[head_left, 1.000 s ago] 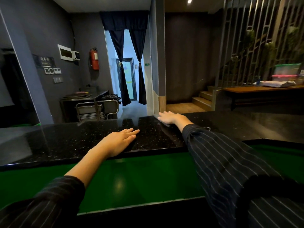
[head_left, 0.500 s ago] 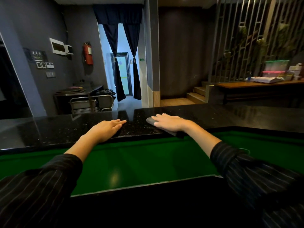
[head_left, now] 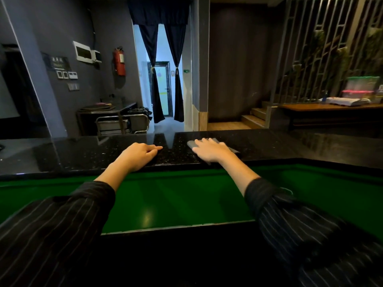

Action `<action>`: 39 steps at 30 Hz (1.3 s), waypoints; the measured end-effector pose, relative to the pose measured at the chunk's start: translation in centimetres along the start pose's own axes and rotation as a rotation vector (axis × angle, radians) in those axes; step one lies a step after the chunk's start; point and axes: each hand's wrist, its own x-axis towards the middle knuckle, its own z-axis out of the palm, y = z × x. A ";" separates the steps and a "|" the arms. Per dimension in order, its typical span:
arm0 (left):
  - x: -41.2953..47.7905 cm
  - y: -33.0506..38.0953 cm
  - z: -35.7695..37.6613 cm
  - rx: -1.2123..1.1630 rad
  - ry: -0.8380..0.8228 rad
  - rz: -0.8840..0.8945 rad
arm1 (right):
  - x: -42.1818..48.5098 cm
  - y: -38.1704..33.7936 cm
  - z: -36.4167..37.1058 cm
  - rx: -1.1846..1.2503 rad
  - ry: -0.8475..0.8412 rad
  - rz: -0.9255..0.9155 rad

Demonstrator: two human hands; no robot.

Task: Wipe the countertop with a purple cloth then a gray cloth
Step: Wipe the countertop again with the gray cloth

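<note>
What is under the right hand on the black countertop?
A gray cloth lies flat under the right hand on the countertop. Its edges show on both sides of the hand; its middle is covered by the palm.

Venue service bar: black granite counter (head_left: pixel 103 152), wall extinguisher (head_left: pixel 119 62) (curtained doorway beyond).

Open bench to either side
The black bench (head_left: pixel 72 154) lies bare toward frame left and right; only the gray cloth (head_left: pixel 233 149) and left hand (head_left: pixel 138 155) sit mid-frame.
</note>
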 end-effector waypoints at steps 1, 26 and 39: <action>0.0 -0.1 0.0 -0.007 -0.019 0.003 | -0.8 0.3 0.2 0.010 0.007 -0.050; -1.8 1.3 -0.4 -0.085 0.322 -0.096 | 2.8 -11.2 0.7 -0.003 -0.027 -0.090; -9.5 -7.7 -1.1 0.045 0.169 -0.312 | 3.6 -19.1 1.5 -0.024 0.035 0.243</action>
